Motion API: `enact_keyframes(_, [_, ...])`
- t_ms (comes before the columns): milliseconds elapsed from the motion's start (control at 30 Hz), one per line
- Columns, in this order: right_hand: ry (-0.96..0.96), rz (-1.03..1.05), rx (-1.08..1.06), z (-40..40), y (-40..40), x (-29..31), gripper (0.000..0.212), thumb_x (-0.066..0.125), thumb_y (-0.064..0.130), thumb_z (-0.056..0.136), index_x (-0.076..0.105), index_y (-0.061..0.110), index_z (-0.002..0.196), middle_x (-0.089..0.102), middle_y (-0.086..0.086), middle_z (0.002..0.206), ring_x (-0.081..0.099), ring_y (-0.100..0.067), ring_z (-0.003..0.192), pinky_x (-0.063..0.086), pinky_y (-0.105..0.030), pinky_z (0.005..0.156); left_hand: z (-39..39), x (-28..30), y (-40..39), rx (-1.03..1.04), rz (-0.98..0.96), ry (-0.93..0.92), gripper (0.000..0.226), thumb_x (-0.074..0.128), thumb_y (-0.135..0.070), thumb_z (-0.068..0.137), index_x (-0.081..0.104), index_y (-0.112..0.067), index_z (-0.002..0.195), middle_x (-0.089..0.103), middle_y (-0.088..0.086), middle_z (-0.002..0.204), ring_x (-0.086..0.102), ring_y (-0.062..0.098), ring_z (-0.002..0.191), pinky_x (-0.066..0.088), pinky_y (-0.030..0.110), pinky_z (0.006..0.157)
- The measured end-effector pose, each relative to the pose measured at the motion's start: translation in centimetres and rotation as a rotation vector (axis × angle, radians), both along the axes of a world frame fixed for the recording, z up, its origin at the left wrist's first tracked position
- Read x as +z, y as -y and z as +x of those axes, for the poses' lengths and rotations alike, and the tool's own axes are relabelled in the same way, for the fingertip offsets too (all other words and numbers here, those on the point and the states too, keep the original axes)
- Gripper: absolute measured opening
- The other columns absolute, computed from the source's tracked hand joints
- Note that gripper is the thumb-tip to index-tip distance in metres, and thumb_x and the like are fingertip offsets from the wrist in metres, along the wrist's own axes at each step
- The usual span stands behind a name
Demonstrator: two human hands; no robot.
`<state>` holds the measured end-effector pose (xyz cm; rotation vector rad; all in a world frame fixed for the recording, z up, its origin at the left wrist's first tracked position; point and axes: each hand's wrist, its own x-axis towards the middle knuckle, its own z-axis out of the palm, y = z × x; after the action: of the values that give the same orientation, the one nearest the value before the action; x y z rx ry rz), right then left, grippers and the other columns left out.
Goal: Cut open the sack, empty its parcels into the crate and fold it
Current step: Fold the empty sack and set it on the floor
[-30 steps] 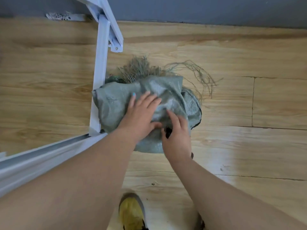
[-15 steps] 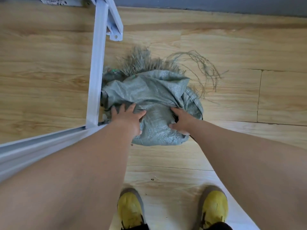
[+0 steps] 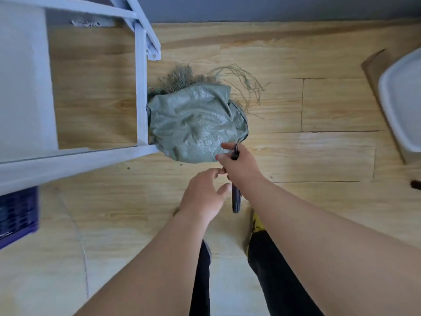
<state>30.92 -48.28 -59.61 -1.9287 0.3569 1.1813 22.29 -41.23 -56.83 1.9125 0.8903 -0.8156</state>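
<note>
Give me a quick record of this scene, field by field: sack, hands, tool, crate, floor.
sack: grey-green woven sack bunched on the floor beside the white frame, frayed strands at its far edge
right hand: right hand grips a dark cutter at the sack's near edge
left hand: left hand empty, fingers spread, just off the sack
crate: blue crate at far left, partly out of view
floor: wood planks

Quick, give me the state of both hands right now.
Left hand: open, empty, fingers spread.
Right hand: closed on a dark cutter, beside the green sack.
</note>
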Motion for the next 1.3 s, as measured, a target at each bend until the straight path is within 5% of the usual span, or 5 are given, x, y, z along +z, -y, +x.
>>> enact_keyframes(233, [-0.147, 0.116, -0.331, -0.8, 1.6, 14.2, 0.016, 0.060, 0.024, 0.092, 0.066, 0.019, 0.106, 0.073, 0.001, 0.097, 0.054, -0.012, 0.065, 0.044, -0.025, 0.056, -2.9, 14.1, 3.5, 0.287, -0.326, 0.020, 0.053, 0.040, -0.068, 0.082, 0.061, -0.028, 0.110, 0.069, -0.006, 0.102, 0.065, 0.015, 0.100, 0.050, 0.042, 0.093])
enact_keyframes(400, [-0.170, 0.260, -0.126, -0.6, 2.5, 22.9, 0.031, 0.057, 0.044, 0.092, 0.056, 0.022, 0.114, 0.067, 0.004, 0.106, 0.058, -0.014, 0.094, 0.046, -0.029, 0.076, -1.4, 23.0, 2.6, 0.366, -0.320, 0.164, 0.025, 0.036, -0.027, 0.103, 0.058, -0.016, 0.107, 0.071, 0.002, 0.089, 0.070, 0.016, 0.077, 0.055, 0.031, 0.075])
enact_keyframes(500, [-0.162, 0.292, -0.108, -1.1, 2.7, 27.3, 0.032, 0.042, 0.040, 0.100, 0.061, 0.015, 0.101, 0.065, -0.006, 0.096, 0.052, -0.018, 0.068, 0.039, -0.028, 0.061, -0.2, 27.4, 1.3, 0.538, -0.398, 0.156, 0.034, 0.029, -0.021, 0.104, 0.059, -0.004, 0.107, 0.066, 0.010, 0.082, 0.061, 0.019, 0.065, 0.047, 0.019, 0.046])
enact_keyframes(967, [-0.045, 0.481, -0.340, -6.9, 0.4, 43.5, 0.013, 0.051, 0.013, 0.098, 0.060, 0.008, 0.106, 0.066, -0.015, 0.103, 0.065, -0.018, 0.079, 0.052, -0.021, 0.054, -3.7, 42.4, -1.9, 0.388, -0.264, 0.274, 0.039, 0.041, -0.045, 0.099, 0.062, -0.012, 0.094, 0.058, 0.009, 0.070, 0.051, 0.017, 0.051, 0.044, 0.025, 0.052])
enact_keyframes(1300, [-0.035, 0.477, -0.089, -15.9, 0.6, 49.0, 0.023, 0.047, 0.024, 0.101, 0.062, 0.010, 0.108, 0.063, -0.006, 0.084, 0.058, -0.016, 0.065, 0.054, -0.023, 0.058, -13.3, 45.8, -1.1, 0.326, -0.102, 0.394, 0.032, 0.035, -0.028, 0.099, 0.056, -0.017, 0.078, 0.053, 0.006, 0.057, 0.046, 0.019, 0.046, 0.039, 0.028, 0.050])
